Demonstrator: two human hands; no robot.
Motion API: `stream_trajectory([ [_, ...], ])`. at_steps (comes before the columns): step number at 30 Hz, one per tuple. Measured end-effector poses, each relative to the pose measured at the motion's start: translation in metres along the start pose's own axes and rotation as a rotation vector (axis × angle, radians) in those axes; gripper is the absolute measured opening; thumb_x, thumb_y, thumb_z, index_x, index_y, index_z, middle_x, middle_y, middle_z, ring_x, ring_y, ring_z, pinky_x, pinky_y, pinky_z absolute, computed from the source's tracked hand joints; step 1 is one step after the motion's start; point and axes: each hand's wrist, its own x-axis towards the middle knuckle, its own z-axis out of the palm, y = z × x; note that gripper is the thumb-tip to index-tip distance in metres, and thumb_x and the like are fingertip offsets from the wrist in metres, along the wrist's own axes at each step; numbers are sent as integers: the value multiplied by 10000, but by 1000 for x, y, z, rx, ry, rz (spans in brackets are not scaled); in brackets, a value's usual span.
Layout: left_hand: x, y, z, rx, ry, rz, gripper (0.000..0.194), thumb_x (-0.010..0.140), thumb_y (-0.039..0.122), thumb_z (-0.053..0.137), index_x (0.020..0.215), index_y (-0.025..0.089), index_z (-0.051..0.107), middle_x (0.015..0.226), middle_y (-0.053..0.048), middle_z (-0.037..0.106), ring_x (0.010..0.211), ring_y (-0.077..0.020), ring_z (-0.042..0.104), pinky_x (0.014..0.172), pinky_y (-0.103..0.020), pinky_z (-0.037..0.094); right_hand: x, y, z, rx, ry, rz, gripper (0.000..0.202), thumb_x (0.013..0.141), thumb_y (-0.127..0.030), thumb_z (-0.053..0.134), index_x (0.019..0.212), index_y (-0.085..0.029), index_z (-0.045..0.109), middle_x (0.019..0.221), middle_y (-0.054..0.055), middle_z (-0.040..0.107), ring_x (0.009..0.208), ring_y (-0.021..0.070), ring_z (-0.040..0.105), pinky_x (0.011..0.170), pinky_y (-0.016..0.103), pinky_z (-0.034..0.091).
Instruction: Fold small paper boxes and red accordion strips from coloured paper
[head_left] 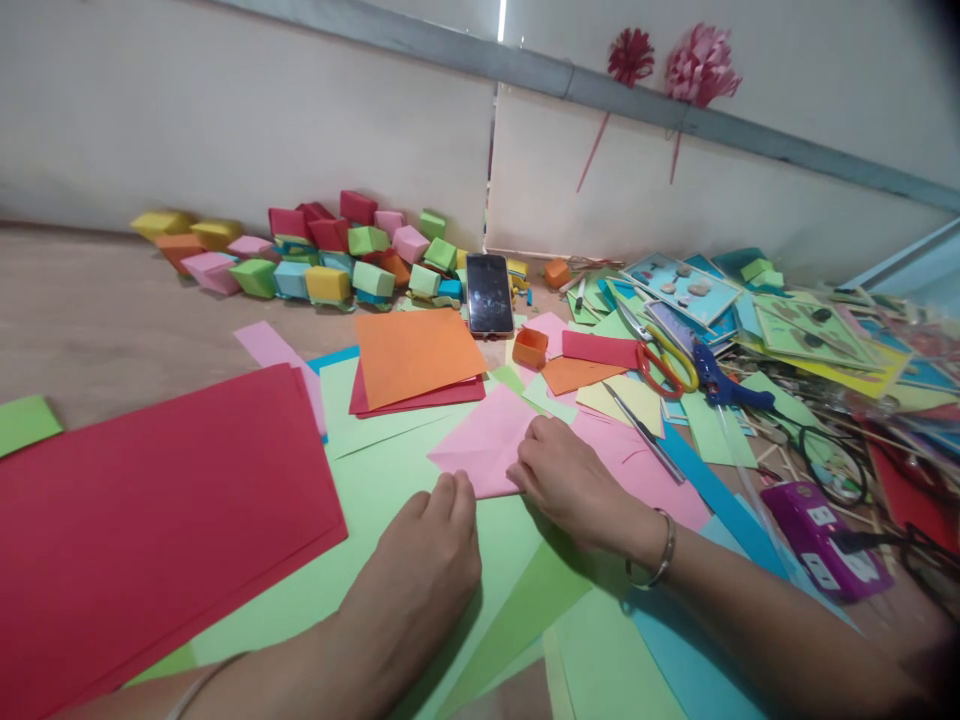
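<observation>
A creased sheet of pink paper [484,435] lies on the light green sheets in front of me. My left hand [429,548] is closed at its near left edge, fingertips pressed on the paper. My right hand [574,480] pinches the right part of the same sheet, with the fingers bunched together. Beyond the pink paper sits a stack with an orange sheet [416,355] on top and red sheets [360,400] under it. Right of my right hand, a pen-like craft knife [645,435] rests on cream and pink paper. The undersides of both hands are hidden.
Large red sheets [172,510] cover the left. Several small paper boxes [330,285] pile up against the wall, beside a phone [489,295]. To the right lie scissors [660,365], a blue glue gun [724,380], a purple power strip [825,540] and cluttered cards [682,285].
</observation>
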Motion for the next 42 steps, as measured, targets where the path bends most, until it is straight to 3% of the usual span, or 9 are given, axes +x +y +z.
stream_trajectory([
  [7,1,-4,-9,-44,-37,-2,444,821,-63,427,1152,36,706,1202,-278,668,1003,-349,686,691,-398,614,1,-2,6,-30,-19,28,256,977,-242,478,843,-109,652,932,93,581,803,183,503,610,285,341],
  [13,1,-5,-7,-52,-35,-15,416,858,-39,421,1117,66,729,1119,-245,695,962,-335,686,673,-399,607,2,-3,6,-36,-12,34,252,985,-254,475,857,-128,650,908,77,577,731,167,482,538,288,264],
  [22,2,-8,-15,-66,-81,-20,438,840,-62,400,1044,108,748,1029,-170,711,923,-290,681,665,-367,591,2,-5,7,-64,-5,29,224,979,-247,491,867,-139,653,918,74,579,749,177,506,531,294,271],
  [26,2,-11,-9,-138,-32,-43,366,852,-34,426,935,108,753,956,-142,712,859,-272,678,651,-367,580,2,-4,10,-65,-6,27,218,975,-258,506,869,-139,655,915,70,575,749,181,511,517,298,259],
  [33,3,-13,-2,-193,51,-109,280,903,34,453,946,96,722,890,-132,708,754,-261,682,607,-395,588,3,-3,6,-52,-37,11,237,986,-276,489,911,-131,662,933,85,576,785,201,515,528,293,284],
  [35,3,-13,-2,-181,66,-103,295,877,10,484,1049,111,701,875,-107,699,758,-261,682,596,-394,592,3,-2,6,-47,-53,13,232,986,-255,480,913,-128,661,934,89,576,788,202,512,542,291,309],
  [38,3,-11,-1,-140,94,-72,480,858,-13,501,1304,146,579,892,-93,697,764,-263,686,556,-378,591,3,-2,7,-44,-48,11,215,975,-199,464,905,-134,657,932,92,576,778,205,507,556,293,334],
  [42,3,-9,0,-102,92,-66,435,914,67,492,1336,143,561,904,-111,692,779,-275,687,546,-382,590,3,-2,8,-44,-33,8,207,970,-197,466,904,-138,654,935,92,578,784,212,513,567,295,347],
])
